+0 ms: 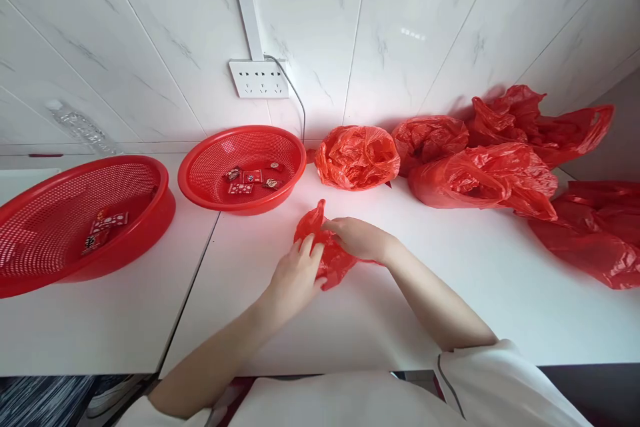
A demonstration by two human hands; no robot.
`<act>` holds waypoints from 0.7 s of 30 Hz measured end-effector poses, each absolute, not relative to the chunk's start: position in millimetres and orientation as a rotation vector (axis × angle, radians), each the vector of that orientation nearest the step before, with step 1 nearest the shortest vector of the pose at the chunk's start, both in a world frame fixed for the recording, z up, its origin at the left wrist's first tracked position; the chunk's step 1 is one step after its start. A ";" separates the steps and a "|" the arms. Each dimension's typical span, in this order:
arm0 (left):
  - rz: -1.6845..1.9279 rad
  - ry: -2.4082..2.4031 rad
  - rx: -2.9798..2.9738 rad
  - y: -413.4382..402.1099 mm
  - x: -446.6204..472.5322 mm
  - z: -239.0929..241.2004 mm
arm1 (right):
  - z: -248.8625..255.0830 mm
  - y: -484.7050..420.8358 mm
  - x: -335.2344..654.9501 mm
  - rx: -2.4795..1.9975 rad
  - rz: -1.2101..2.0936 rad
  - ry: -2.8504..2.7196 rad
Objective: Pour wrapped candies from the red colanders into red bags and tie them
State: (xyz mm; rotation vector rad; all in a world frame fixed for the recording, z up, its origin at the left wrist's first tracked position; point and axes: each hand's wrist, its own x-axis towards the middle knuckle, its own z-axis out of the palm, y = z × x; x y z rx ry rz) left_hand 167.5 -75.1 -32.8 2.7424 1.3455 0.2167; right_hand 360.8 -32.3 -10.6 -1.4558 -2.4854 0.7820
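A small crumpled red plastic bag (pixel 336 261) lies on the white tabletop between my two hands. My left hand (pixel 293 280) is at its left side, with fingers curled over the plastic and the thumb near its lower edge. From the right, my right hand (pixel 364 239) pinches the upper part of the same bag, and its fingertips are partly hidden by the folds. Whether anything is inside this bag cannot be seen. Beyond my hands stands a round red plastic basket (pixel 200 177) with several small wrapped packets (pixel 253 176) on its bottom.
At the left is a larger red basket (pixel 135 250) holding a few packets (pixel 97 240). Bunched red bags (pixel 357 157) line the back and right, including a full one (pixel 465 183). A clear bottle (pixel 83 127) and a socket strip (pixel 259 79) are by the tiled wall.
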 end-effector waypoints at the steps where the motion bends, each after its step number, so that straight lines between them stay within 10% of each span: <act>1: 0.182 1.362 2.706 -71.7 163.3 -41.3 | -11.2 -32.5 358.2 -1.446 0.710 -2.469; 11: 0.203 1.404 2.597 -62.1 105.8 -83.1 | -24.3 -24.4 354.8 -1.792 0.886 -2.592; 21: 0.447 0.749 2.823 -41.4 164.5 -7.5 | -21.8 -37.5 345.0 -1.689 1.062 -2.558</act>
